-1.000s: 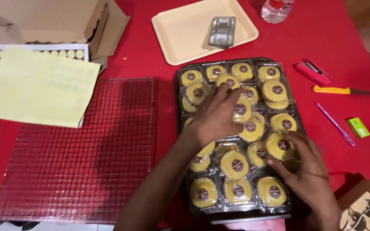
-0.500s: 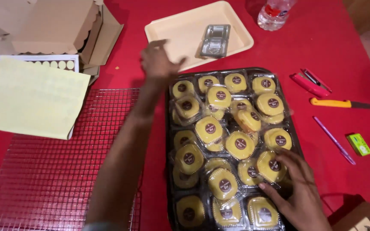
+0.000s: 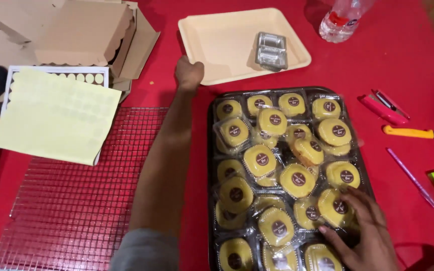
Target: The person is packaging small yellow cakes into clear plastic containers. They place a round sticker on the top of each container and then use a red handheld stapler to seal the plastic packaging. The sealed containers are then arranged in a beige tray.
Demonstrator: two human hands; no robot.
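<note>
Red table [image 3: 403, 55]: left hand [image 3: 189, 73] seemingly grips cream tray [image 3: 217, 45] corner.

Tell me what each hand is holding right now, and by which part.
The left hand grips the cream tray by its near-left rim. The right hand only rests flat on the packed yellow cakes, holding nothing.

Bare red tablecloth [image 3: 297, 80] strip btwn cream tray [image 3: 217, 40] & dark tray of packed cakes [image 3: 211, 150], left hand [image 3: 189, 73] fills its left end, wire rack [image 3: 76, 200] blocks left side, open lane right of dark tray up to pink pen [image 3: 412, 177].
</note>
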